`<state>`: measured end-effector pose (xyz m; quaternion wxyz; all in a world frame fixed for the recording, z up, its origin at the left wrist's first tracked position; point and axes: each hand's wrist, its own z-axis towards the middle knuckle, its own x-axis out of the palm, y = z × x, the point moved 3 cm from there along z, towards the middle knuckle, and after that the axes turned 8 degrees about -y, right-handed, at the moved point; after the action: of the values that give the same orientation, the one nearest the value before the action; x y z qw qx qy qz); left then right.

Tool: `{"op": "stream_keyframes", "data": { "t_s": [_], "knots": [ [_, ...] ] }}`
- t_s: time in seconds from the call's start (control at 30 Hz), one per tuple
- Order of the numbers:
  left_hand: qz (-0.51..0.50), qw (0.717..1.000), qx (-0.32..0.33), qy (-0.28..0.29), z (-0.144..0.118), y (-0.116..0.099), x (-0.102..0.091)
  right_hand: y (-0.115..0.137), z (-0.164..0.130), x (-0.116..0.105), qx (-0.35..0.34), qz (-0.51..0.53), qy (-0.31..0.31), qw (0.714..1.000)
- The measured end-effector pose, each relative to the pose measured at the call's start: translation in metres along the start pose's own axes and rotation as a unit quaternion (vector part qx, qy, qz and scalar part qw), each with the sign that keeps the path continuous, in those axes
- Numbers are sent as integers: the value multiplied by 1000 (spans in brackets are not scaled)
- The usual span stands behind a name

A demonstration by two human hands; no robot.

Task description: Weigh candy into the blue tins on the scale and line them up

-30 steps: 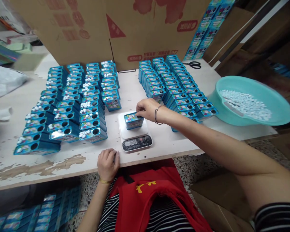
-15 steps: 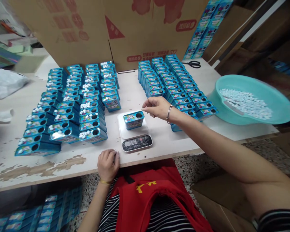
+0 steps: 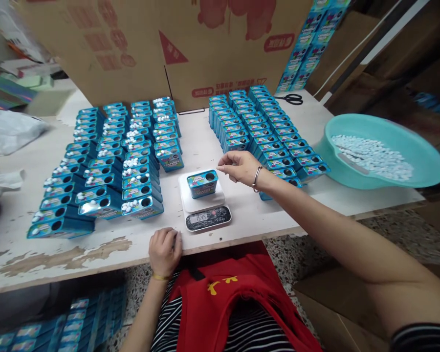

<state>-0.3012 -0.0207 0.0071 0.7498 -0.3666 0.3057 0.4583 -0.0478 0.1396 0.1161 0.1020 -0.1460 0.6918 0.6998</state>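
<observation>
Head view shows the right hand [image 3: 243, 167], fingertips together, and the curled left hand [image 3: 165, 250] both apart from the tin [image 3: 202, 186], best held off the scale [image 3: 208, 218] while weighing.

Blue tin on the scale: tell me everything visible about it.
The blue tin looks like printed metal: a small box with rounded corners, lettering on its top and front, and a dark round hole toward the top's right end. It stands upright on the white platform of the scale, behind the display. The right hand hovers close by, apparently not touching it.
</observation>
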Motion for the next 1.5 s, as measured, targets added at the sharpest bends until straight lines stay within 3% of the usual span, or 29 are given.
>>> {"op": "stream_keyframes", "data": {
  "t_s": [0.13, 0.23, 0.3, 0.43, 0.57, 0.77, 0.87, 0.97, 1.1, 1.17, 1.27, 1.37, 1.5],
  "knots": [
    [-71, 996, -19, -48, 15, -4, -9, -25, -13, 3, 34, 50, -43, 997],
    [-78, 994, 8, -79, 56, -13, -12, -64, -35, 12, 112, 111, -70, 985],
    [-61, 996, 47, -38, 95, -22, -6, -89, -53, 20, 129, 123, -82, 981],
    [-80, 986, 121, 83, 170, -46, 19, -121, -84, 33, 152, 137, -118, 972],
    [-104, 974, 175, 102, 222, -83, 50, -125, -94, 36, 136, 138, -147, 970],
    [-43, 979, 167, 109, 255, -119, 123, -125, -90, 35, 117, 133, -149, 973],
    [-10, 984, 154, 92, 253, -117, 137, -128, -93, 36, 112, 135, -139, 975],
    [-1, 989, 143, 48, 249, -99, 117, -130, -96, 36, 117, 134, -134, 975],
    [90, 994, 58, 8, 253, -48, 67, -129, -98, 37, 129, 142, -130, 973],
    [166, 986, 14, 27, 256, -18, 52, -128, -98, 38, 138, 155, -127, 970],
    [229, 969, 13, 94, 257, 13, 49, -126, -99, 37, 148, 174, -130, 965],
    [225, 966, 57, 114, 254, 16, 46, -125, -99, 37, 151, 202, -140, 957],
    [199, 966, 128, 106, 247, -20, 17, -127, -97, 37, 163, 242, -150, 944]
  ]
}}
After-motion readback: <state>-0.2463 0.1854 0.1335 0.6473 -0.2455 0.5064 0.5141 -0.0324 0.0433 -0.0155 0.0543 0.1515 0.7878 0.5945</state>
